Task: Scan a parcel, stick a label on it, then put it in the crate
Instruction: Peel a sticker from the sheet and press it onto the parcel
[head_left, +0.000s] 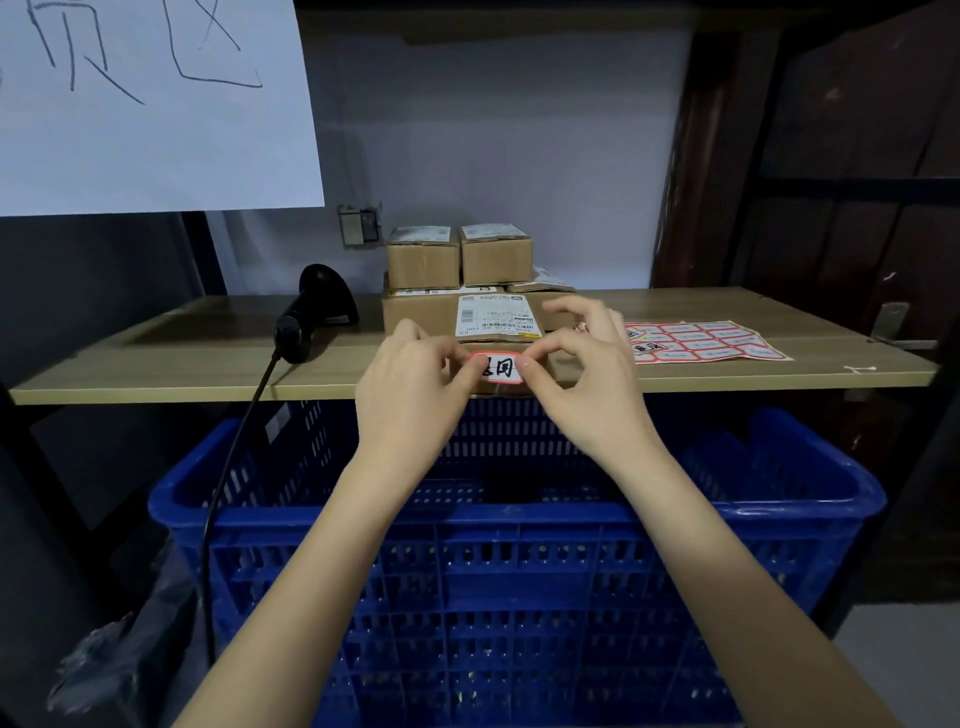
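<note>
We pinch the red-edged label (497, 368) by its short ends, left hand (415, 387) and right hand (582, 384) equally near, long axis level across the front face of the parcel (421, 312) at the shelf (156, 358) edge, crate (519, 519) directly beneath.

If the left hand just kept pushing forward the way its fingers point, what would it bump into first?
Most likely the parcel right in front of it. The left hand pinches the label with the right hand against the parcel's near side, though depth is hard to judge.
</note>
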